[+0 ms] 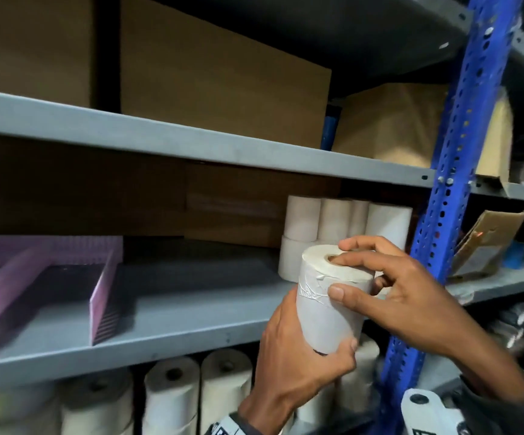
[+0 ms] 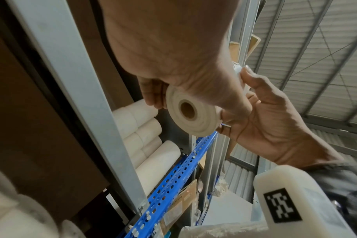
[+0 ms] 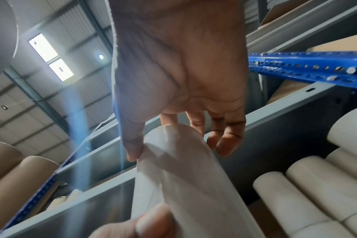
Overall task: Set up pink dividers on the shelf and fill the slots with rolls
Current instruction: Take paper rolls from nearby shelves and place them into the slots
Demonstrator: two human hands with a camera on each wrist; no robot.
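White paper, wound tight on a cardboard core, makes up the roll point(image 1: 329, 296) held upright in front of the middle shelf point(image 1: 191, 312), just short of its front edge and clear of any slot. The left hand point(image 1: 289, 365) wraps its lower half, thumb across the front and fingers point(image 2: 151, 91) curled behind, so the weight sits in that palm. The right hand point(image 1: 411, 284) steadies the top: its thumb presses the side where crumpled clear tape point(image 1: 309, 288) bands the roll, and a fingertip rests at the core hole. That two-handed hold looks meant either for picking at the tape or for turning the roll before it goes in; I cannot tell which.

Left of the roll, well apart from it, the pink dividers point(image 1: 103, 302) already stand on the shelf, forming open slots that appear unfilled where visible. Behind the hands, stacked white rolls point(image 1: 336, 221) crowd the right end of the same shelf beside the blue perforated upright point(image 1: 455, 171), a likely supply. More rolls point(image 1: 172, 400) stand on the shelf below, and brown cardboard boxes point(image 1: 223, 89) sit on the one above.

The dividing seems done; filling has barely begun.
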